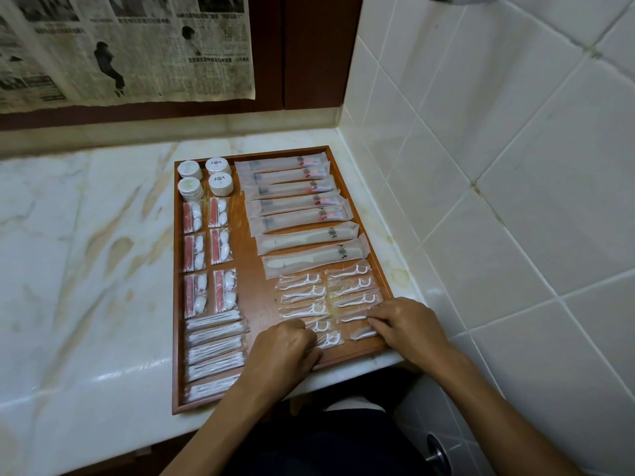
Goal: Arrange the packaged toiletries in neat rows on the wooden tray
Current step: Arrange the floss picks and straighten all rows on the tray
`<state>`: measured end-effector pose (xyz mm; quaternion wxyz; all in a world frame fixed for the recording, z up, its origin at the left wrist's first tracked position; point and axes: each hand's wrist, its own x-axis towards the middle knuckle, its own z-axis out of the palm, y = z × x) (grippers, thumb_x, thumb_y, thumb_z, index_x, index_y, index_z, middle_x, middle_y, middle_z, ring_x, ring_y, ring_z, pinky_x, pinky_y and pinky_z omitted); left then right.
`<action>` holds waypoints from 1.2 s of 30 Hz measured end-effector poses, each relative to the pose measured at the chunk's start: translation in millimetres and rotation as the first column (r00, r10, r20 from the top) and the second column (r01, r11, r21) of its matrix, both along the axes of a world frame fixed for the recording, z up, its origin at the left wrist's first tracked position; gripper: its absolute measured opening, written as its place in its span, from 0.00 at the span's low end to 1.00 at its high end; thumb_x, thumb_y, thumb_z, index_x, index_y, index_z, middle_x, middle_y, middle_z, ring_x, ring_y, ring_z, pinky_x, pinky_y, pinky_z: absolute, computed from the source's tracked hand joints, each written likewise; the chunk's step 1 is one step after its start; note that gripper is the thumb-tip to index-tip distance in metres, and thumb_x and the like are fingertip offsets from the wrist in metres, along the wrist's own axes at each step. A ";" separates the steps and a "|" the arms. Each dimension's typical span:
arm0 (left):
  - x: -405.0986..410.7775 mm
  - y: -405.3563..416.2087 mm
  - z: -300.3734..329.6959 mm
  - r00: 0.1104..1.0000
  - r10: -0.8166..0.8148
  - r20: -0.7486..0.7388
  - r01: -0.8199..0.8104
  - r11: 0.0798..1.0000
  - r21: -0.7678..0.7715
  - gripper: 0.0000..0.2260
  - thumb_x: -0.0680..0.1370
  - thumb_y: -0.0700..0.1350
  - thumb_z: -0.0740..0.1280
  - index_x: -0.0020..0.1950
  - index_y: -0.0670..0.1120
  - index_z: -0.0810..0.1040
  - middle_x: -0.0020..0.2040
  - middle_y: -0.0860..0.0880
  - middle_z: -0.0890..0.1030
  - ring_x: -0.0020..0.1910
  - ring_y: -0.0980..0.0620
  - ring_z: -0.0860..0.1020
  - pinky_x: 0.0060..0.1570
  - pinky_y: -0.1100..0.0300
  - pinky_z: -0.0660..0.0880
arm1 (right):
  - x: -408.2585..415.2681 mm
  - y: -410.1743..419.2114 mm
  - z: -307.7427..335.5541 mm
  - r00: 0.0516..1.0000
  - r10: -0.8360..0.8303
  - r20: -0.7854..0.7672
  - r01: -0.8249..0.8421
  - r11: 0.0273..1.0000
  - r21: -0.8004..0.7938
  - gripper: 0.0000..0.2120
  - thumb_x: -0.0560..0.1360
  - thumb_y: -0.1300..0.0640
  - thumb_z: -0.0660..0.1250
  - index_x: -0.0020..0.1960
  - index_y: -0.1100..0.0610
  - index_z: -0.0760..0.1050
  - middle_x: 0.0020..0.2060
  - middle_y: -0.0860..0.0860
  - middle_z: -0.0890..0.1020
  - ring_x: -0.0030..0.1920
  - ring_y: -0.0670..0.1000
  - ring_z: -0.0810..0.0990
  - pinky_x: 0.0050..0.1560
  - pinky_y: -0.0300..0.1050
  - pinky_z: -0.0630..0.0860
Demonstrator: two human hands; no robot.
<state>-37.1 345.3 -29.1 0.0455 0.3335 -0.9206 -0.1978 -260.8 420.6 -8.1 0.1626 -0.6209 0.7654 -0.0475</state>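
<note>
A wooden tray [240,214] lies on the marble counter, filled with packaged toiletries in rows. Round soap packs [205,177] sit at the far left, red-and-white kits [208,255] below them, cotton swab packs [215,352] at the near left. Toothbrush packs [292,194] and two comb packs [311,245] fill the far right. Floss pick packs [326,293] lie in two columns at the near right. My left hand [285,348] has curled fingers on a floss pack [330,339] of the left column. My right hand [402,326] pinches a floss pack [360,334] of the right column.
The tray sits in the corner of a white marble counter [86,252], close to a tiled wall [498,201] on the right. A newspaper sheet [123,46] hangs on the dark panel behind. The counter's front edge runs just under my wrists.
</note>
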 end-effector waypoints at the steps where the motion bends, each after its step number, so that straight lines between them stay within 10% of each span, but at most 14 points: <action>1: 0.2 0.3 0.3 1.000 0.005 0.002 -0.005 1.000 0.007 0.12 0.76 0.52 0.66 0.36 0.47 0.77 0.36 0.51 0.73 0.36 0.49 0.76 0.31 0.58 0.64 | -0.3 2.0 0.0 1.000 -0.004 -0.006 0.004 1.000 -0.003 0.11 0.79 0.50 0.62 0.52 0.49 0.83 0.47 0.47 0.84 0.46 0.50 0.79 0.44 0.44 0.76; 11: -2.0 1.2 0.1 1.000 0.011 0.009 -0.011 0.999 0.036 0.12 0.76 0.50 0.66 0.35 0.46 0.76 0.36 0.50 0.74 0.37 0.47 0.76 0.32 0.58 0.63 | -3.5 9.7 10.2 0.999 0.036 0.016 -0.038 0.995 0.093 0.11 0.77 0.48 0.64 0.56 0.37 0.80 0.51 0.45 0.83 0.50 0.49 0.79 0.48 0.43 0.75; 23: 6.5 1.5 2.5 0.996 0.075 -0.038 -0.074 0.997 0.029 0.15 0.78 0.55 0.60 0.40 0.48 0.79 0.38 0.52 0.77 0.39 0.51 0.76 0.34 0.56 0.71 | 14.7 -5.4 15.7 0.987 0.021 0.161 -0.016 0.999 -0.031 0.09 0.76 0.49 0.65 0.51 0.47 0.83 0.47 0.45 0.85 0.47 0.48 0.81 0.48 0.45 0.77; 36: 101.5 -41.6 37.5 0.834 0.536 -0.130 -0.543 0.839 -0.022 0.11 0.77 0.54 0.67 0.54 0.52 0.83 0.45 0.51 0.83 0.44 0.50 0.80 0.39 0.59 0.70 | 133.1 -108.6 35.8 0.786 0.275 0.554 -0.209 0.961 -0.181 0.08 0.75 0.55 0.69 0.52 0.50 0.84 0.41 0.39 0.82 0.43 0.38 0.79 0.44 0.31 0.75</action>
